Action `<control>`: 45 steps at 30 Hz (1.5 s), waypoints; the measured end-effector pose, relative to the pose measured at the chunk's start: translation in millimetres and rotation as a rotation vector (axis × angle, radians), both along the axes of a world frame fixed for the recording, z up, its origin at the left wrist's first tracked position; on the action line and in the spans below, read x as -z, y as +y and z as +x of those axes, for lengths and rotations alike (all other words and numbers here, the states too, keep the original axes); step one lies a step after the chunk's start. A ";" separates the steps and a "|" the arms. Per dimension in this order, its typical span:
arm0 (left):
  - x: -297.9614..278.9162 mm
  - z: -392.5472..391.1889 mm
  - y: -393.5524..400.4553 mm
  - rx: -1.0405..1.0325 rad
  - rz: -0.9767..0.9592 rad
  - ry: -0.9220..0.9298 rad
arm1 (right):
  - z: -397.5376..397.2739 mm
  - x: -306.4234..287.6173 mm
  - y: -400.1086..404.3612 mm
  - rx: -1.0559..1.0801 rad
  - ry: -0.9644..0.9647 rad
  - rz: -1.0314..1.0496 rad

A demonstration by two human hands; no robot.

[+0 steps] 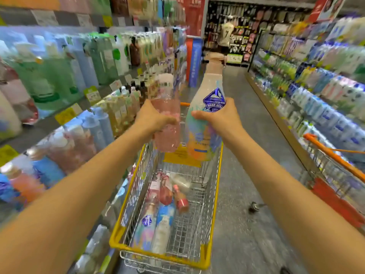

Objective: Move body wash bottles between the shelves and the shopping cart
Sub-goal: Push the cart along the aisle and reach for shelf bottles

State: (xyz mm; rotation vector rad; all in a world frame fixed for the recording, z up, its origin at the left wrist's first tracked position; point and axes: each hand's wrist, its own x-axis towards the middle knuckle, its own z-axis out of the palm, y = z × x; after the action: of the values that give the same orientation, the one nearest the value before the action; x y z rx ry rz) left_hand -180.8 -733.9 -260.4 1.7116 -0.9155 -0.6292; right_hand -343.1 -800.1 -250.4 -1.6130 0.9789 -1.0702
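Both hands grip bottles: my left hand (156,120) wraps the pink bottle (167,123), my right hand (219,118) the pastel bottle (205,123) (both upright, caps toward twelve o'clock) above the cart (118,242).

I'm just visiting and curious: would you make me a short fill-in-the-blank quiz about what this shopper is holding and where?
1. The left hand grips a clear bottle filled with ____ liquid.
2. The pastel pump bottle is held by the ____ hand.
3. Both held bottles are above a wire shopping cart with a ____ rim.
4. Several bottles in the cart are lying ____.

Missing words: pink; right; yellow; down
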 end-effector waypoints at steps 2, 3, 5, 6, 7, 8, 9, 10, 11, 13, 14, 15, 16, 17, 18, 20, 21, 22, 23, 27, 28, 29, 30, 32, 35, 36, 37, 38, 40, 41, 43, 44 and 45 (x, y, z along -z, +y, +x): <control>38.7 -3.0 -12.3 0.021 0.068 0.064 | -1.5 37.5 -11.0 0.018 0.022 0.092; 57.0 -3.7 -17.6 0.023 0.099 0.081 | 0.2 56.9 -16.5 0.033 0.050 0.133; 94.1 -0.1 -28.2 0.021 0.162 0.078 | 6.0 92.5 -23.0 0.055 0.087 0.218; 112.3 2.3 -31.8 0.020 0.202 0.079 | 10.1 112.1 -26.3 0.070 0.101 0.263; 132.2 6.0 -35.4 0.017 0.240 0.082 | 14.4 130.2 -28.0 0.082 0.117 0.301; 152.7 9.5 -39.3 0.018 0.283 0.080 | 19.5 149.0 -29.2 0.096 0.140 0.336; 174.5 13.1 -42.5 0.019 0.334 0.080 | 24.5 169.8 -30.8 0.109 0.167 0.364; 197.6 16.2 -45.6 0.028 0.387 0.082 | 30.1 191.3 -32.4 0.115 0.195 0.390; 222.1 18.9 -47.9 0.040 0.436 0.102 | 35.1 213.9 -33.4 0.110 0.214 0.425; 262.1 19.6 -45.8 0.049 0.502 0.164 | 40.8 260.7 -34.1 0.120 0.237 0.507; 281.8 20.3 -43.9 0.047 0.524 0.194 | 41.6 281.9 -32.6 0.138 0.259 0.547; 302.3 20.2 -41.1 0.047 0.541 0.213 | 41.5 301.5 -30.0 0.159 0.282 0.581; 322.3 19.3 -38.2 0.055 0.567 0.214 | 40.2 321.7 -28.3 0.181 0.304 0.614; 340.4 18.2 -35.8 0.066 0.596 0.215 | 38.4 340.8 -26.6 0.200 0.322 0.650; 356.3 16.3 -33.1 0.076 0.630 0.226 | 36.1 360.6 -25.7 0.209 0.338 0.697; 390.2 12.3 -32.2 0.078 0.683 0.268 | 32.1 399.2 -23.0 0.210 0.362 0.795; 408.9 9.7 -32.3 0.083 0.710 0.282 | 30.7 416.8 -21.9 0.215 0.370 0.831; 426.0 6.5 -32.2 0.095 0.737 0.282 | 29.8 431.1 -20.7 0.229 0.387 0.861; 446.9 3.0 -32.2 0.105 0.768 0.282 | 28.5 446.5 -19.6 0.249 0.418 0.878; 477.4 -12.3 -33.2 0.168 0.906 0.234 | 27.3 485.7 -15.3 0.293 0.535 0.947; 479.1 -15.1 -33.8 0.186 0.951 0.211 | 25.8 494.1 -15.2 0.300 0.566 0.964; 482.4 -17.2 -34.5 0.195 0.987 0.190 | 24.1 501.4 -15.3 0.295 0.580 0.970; 484.8 -19.1 -35.4 0.198 1.008 0.173 | 22.3 508.8 -15.4 0.292 0.586 0.981; 493.6 -22.2 -34.9 0.215 1.027 0.155 | 19.4 514.7 -16.2 0.269 0.633 1.008; 501.7 -23.1 -32.1 0.248 1.051 0.110 | 18.0 527.7 -12.3 0.258 0.669 1.037; 505.0 -21.4 -32.0 0.244 1.055 0.110 | 17.9 533.2 -11.0 0.251 0.675 1.046; 507.6 -19.0 -32.4 0.235 1.054 0.118 | 18.0 539.0 -9.5 0.245 0.680 1.066; 509.5 -16.3 -33.7 0.231 1.050 0.120 | 18.3 543.3 -7.9 0.236 0.679 1.093; 511.9 -11.2 -37.2 0.250 1.033 0.115 | 17.6 554.4 -5.2 0.224 0.687 1.132; 512.1 -9.3 -38.9 0.264 1.025 0.110 | 17.2 560.2 -3.7 0.223 0.705 1.141; 512.5 -6.8 -41.7 0.280 1.013 0.093 | 18.4 569.9 -0.3 0.221 0.763 1.140; 512.7 -6.1 -42.8 0.282 1.007 0.089 | 19.2 574.8 0.6 0.213 0.800 1.130; 513.5 -5.3 -43.3 0.284 1.004 0.089 | 20.6 576.9 0.5 0.202 0.842 1.129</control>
State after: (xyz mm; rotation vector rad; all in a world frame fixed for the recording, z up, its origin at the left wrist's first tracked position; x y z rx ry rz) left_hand -186.1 -777.2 -773.8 2.3980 -0.8314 -1.5220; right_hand -322.4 -799.7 -827.2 -0.9369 1.8612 0.2107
